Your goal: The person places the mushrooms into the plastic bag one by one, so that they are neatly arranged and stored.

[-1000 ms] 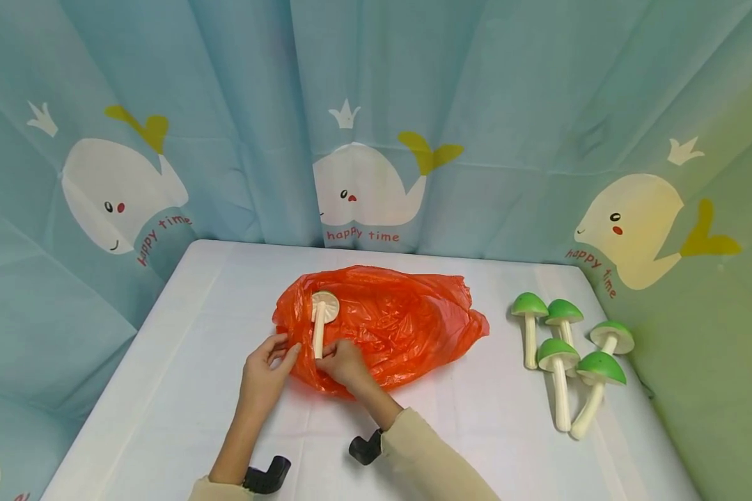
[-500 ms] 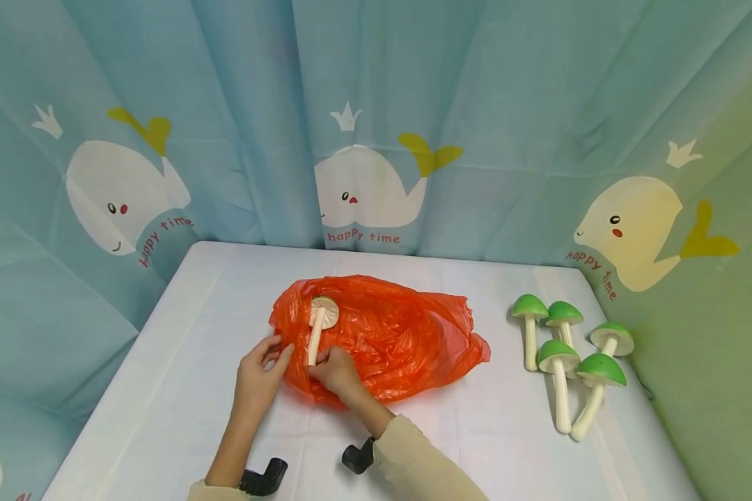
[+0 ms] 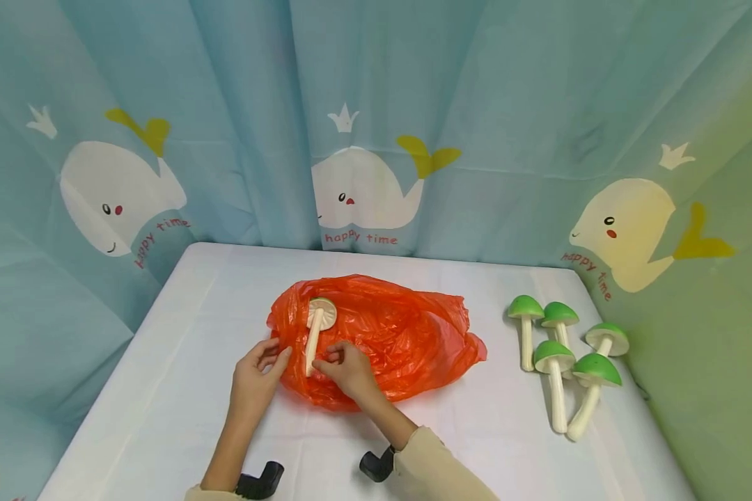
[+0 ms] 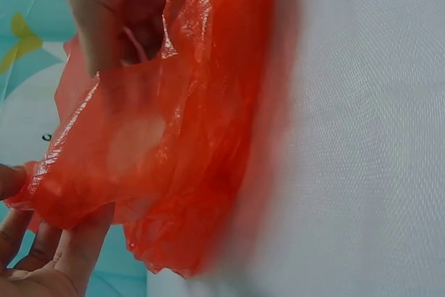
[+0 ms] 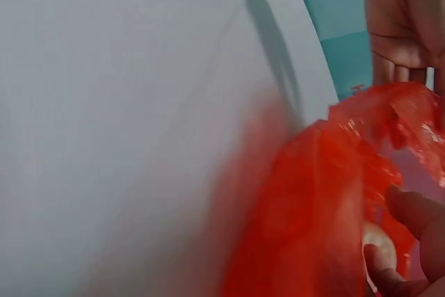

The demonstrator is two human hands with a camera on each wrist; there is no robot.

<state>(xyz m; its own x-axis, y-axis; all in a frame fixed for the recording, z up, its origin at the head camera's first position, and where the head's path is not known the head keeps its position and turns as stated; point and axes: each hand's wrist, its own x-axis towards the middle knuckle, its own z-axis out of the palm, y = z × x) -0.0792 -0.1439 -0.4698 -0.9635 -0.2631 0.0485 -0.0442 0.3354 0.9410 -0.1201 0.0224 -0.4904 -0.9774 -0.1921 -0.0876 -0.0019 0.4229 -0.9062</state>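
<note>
A red plastic bag (image 3: 395,327) lies on its side with its mouth spread open. My left hand (image 3: 253,383) pinches its left rim; the left wrist view shows the thumb and fingers (image 4: 76,248) gripping the thin film. Inside the mouth lies a green-capped toy mushroom (image 3: 314,341), pale underside up and stem toward me. My right hand (image 3: 354,372) is just right of the stem's lower end, its thumb and fingers parted. In the right wrist view, the fingers (image 5: 417,213) stand apart around a pale rounded end, partly hidden by the bag.
Several more green-capped mushrooms (image 3: 558,376) lie grouped at the right of the white table (image 3: 495,452). A blue curtain (image 3: 507,83) with whale prints hangs behind the table and along its sides. Black wrist mounts (image 3: 377,465) stick out from the sleeves.
The mushroom has shifted slightly left and toward me inside the bag. My right hand has let go of its stem and drawn off to the right. The left hand still holds the rim.
</note>
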